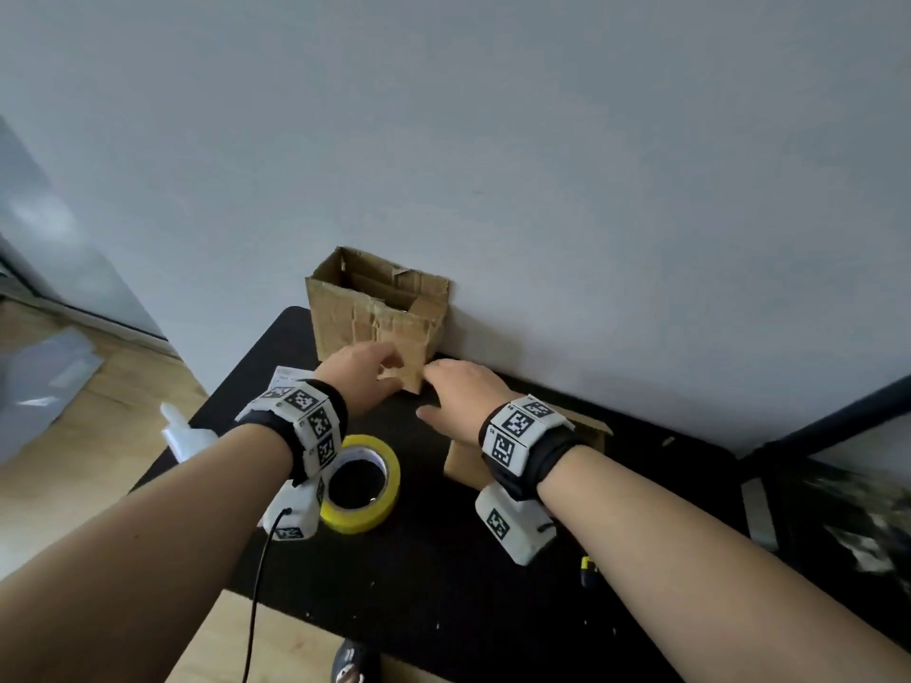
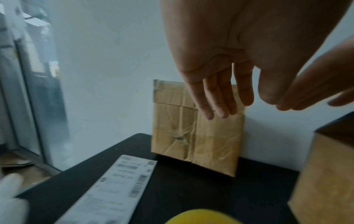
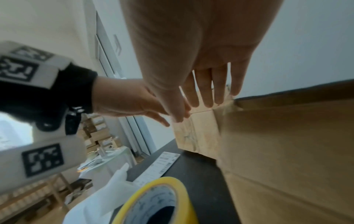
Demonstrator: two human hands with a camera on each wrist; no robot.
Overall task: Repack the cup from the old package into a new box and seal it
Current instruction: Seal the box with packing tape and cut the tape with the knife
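Note:
The old package [image 1: 374, 308], a worn brown cardboard box wrapped in clear tape, stands open-topped against the wall at the back of the black table [image 1: 443, 559]. My left hand [image 1: 374, 369] reaches to its front face with straight fingers [image 2: 220, 103]; contact is unclear. My right hand [image 1: 443, 382] is just to the right of it, fingers [image 3: 206, 91] also straight and holding nothing. A second, cleaner cardboard box [image 1: 463, 465] sits under my right wrist and fills the right of the right wrist view [image 3: 287, 151]. No cup is visible.
A yellow tape roll [image 1: 365, 485] lies below my left wrist. A white shipping label [image 2: 118, 181] lies left of the old package, with a white plastic object [image 1: 182, 436] at the table's left edge. A dark frame [image 1: 813, 436] stands at the right.

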